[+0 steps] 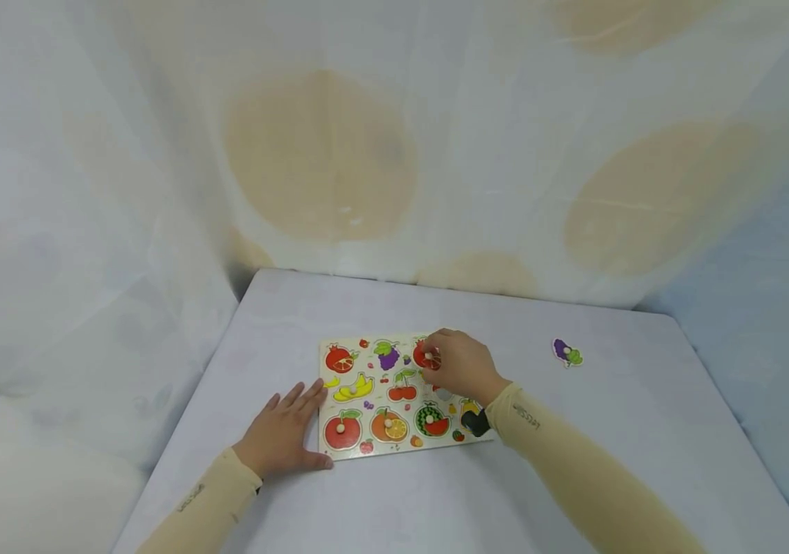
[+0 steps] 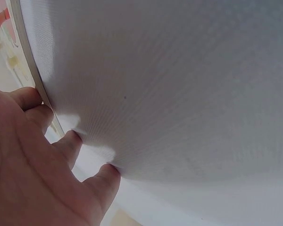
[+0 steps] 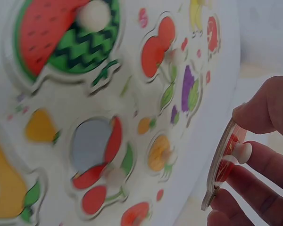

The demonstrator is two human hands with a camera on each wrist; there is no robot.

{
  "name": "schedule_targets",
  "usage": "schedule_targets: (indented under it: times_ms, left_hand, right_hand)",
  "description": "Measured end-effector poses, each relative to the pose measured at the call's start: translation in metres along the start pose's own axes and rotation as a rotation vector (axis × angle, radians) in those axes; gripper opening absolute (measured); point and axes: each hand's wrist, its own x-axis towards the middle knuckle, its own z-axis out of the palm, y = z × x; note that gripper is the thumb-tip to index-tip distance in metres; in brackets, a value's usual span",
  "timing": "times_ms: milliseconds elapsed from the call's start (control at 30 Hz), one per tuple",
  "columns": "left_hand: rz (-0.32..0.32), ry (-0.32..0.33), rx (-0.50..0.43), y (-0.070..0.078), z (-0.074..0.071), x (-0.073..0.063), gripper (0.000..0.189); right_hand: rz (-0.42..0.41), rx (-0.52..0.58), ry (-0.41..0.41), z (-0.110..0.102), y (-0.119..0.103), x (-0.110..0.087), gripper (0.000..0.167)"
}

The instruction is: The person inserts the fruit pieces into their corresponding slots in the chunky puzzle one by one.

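A wooden fruit puzzle board (image 1: pixel 367 405) lies on the white table, with knobbed fruit pieces in it. My left hand (image 1: pixel 284 432) rests flat at its left edge with the fingers spread, the fingertips right at the rim in the left wrist view. Above the board's upper right part, my right hand (image 1: pixel 460 365) pinches a red pomegranate piece (image 3: pixel 228 157) between thumb and fingers. Its pale knob (image 3: pixel 242 152) faces the fingers in the right wrist view. Another pomegranate (image 1: pixel 339 358) shows at the board's upper left corner, without a visible knob.
An eggplant piece (image 1: pixel 566 352) with a knob lies apart on the table, right of the board. Patterned white cloth (image 1: pixel 491 192) hangs behind the table's far edge. The watermelon (image 3: pixel 68 35) and cherries (image 3: pixel 158 47) sit on the board below the right hand.
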Motion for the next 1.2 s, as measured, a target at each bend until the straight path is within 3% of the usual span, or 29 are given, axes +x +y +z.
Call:
schedule_targets:
  times_ms: [633,1200]
  left_hand:
    - [-0.013,-0.003,0.014,0.001,0.001,-0.002,0.119]
    - [0.024,0.023,0.024,0.010,0.001,-0.006,0.119]
  right_hand:
    - [-0.056,0.009,-0.097,0.033,-0.057,0.052,0.033]
    - [-0.085,0.009,-0.161,0.059,-0.089,0.072,0.036]
